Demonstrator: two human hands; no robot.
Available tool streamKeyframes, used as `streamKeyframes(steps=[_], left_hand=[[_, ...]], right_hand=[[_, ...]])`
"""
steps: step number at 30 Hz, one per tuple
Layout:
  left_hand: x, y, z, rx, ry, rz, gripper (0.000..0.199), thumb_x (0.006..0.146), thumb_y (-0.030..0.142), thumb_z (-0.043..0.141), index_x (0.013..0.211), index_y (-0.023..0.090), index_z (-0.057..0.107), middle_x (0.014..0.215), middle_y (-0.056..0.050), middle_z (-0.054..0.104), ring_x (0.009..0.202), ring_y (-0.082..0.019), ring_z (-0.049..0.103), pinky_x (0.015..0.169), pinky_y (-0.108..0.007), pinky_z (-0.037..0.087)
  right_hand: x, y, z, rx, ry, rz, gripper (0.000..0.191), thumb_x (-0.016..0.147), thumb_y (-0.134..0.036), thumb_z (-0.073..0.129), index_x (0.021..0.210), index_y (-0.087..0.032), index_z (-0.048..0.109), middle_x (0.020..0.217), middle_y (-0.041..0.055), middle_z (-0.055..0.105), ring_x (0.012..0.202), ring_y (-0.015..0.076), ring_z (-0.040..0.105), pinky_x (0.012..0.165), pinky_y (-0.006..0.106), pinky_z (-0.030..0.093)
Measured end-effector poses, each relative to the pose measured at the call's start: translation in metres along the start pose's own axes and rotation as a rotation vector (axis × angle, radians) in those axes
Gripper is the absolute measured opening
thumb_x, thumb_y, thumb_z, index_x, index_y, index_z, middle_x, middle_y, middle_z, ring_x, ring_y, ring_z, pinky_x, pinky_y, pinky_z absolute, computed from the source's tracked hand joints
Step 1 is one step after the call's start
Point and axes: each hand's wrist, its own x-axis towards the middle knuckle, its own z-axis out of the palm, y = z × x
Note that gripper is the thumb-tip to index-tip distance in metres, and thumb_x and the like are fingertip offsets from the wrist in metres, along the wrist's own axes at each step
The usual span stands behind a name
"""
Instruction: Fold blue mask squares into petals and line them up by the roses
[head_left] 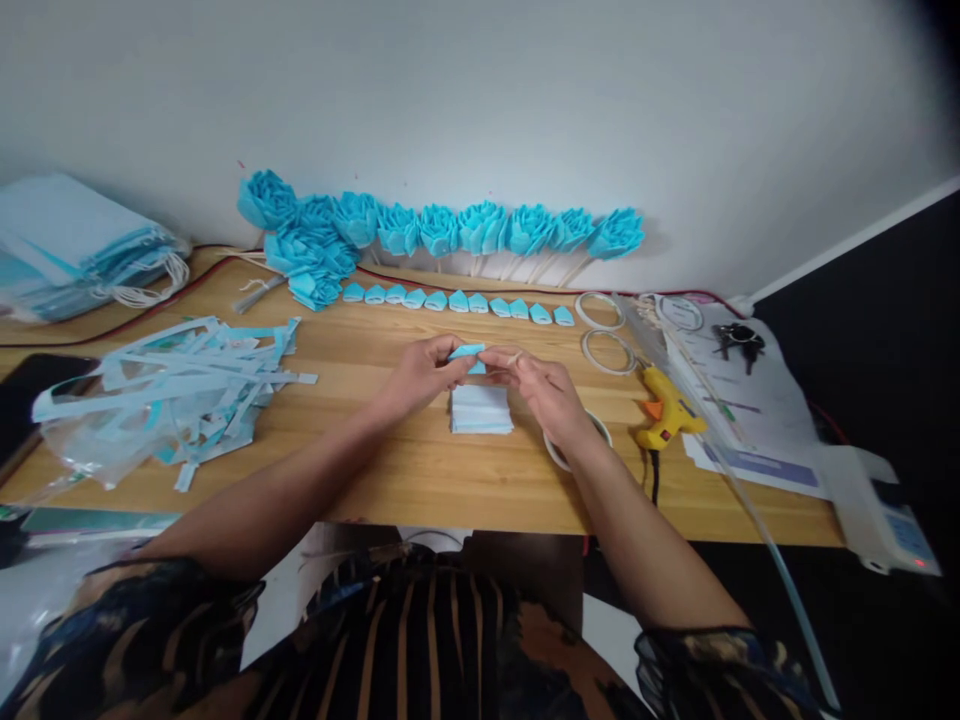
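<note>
A small folded piece of light-blue fabric-like sheet [468,352] is held up between both hands over the middle of the table. My left hand [424,374] pinches its left end with thumb and fingers. At its right end, the fingertips of my right hand [541,385] are closed on it. A thin pale thing shows at the right fingers, too small to make out. Just below lies a stack of cut pale sheets [481,411]. Behind the hands runs a row of folded blue petals [458,300]. A tape roll [600,428] lies partly under my right wrist.
Blue flowers on sticks [482,228] lean on the wall. Scrap strips [225,390] and bagged sheets [82,245] lie left. To the right are two tape rings [609,352], a yellow glue gun [667,408] with its cord, papers [780,400] and keys [741,342].
</note>
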Motion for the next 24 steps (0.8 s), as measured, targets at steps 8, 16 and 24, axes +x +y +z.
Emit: streamKeyframes(steps=[8,16,24], left_hand=[[-0.0008,0.0019,-0.0006,-0.038,-0.036,-0.051,0.032,0.072,0.042,0.074,0.068,0.016,0.054,0.055,0.004,0.056,0.05,-0.008,0.05,0.052,-0.021,0.042],[-0.0008,-0.0004,0.0005,-0.012,-0.043,-0.038,0.025,0.077,0.032,0.07,0.067,0.016,0.053,0.054,0.004,0.055,0.05,-0.007,0.05,0.051,-0.02,0.041],[0.0014,-0.0049,0.0014,0.005,-0.036,-0.043,0.021,0.08,0.028,0.068,0.069,0.016,0.055,0.055,0.004,0.056,0.05,-0.007,0.051,0.051,-0.019,0.042]], right_hand=[[0.0001,-0.0076,-0.0029,-0.072,0.097,0.006,0.042,0.09,-0.059,0.054,0.104,-0.024,0.072,0.111,0.0061,0.072,0.101,0.0218,0.066,0.089,0.037,0.054],[-0.0007,-0.0081,-0.0014,-0.13,0.055,-0.063,0.038,0.093,-0.055,0.051,0.094,-0.026,0.077,0.111,0.0048,0.07,0.106,0.022,0.064,0.086,0.036,0.054],[-0.0009,-0.008,-0.002,-0.202,0.021,-0.073,0.037,0.093,-0.054,0.052,0.101,-0.028,0.078,0.112,0.0048,0.071,0.111,0.0226,0.062,0.087,0.037,0.053]])
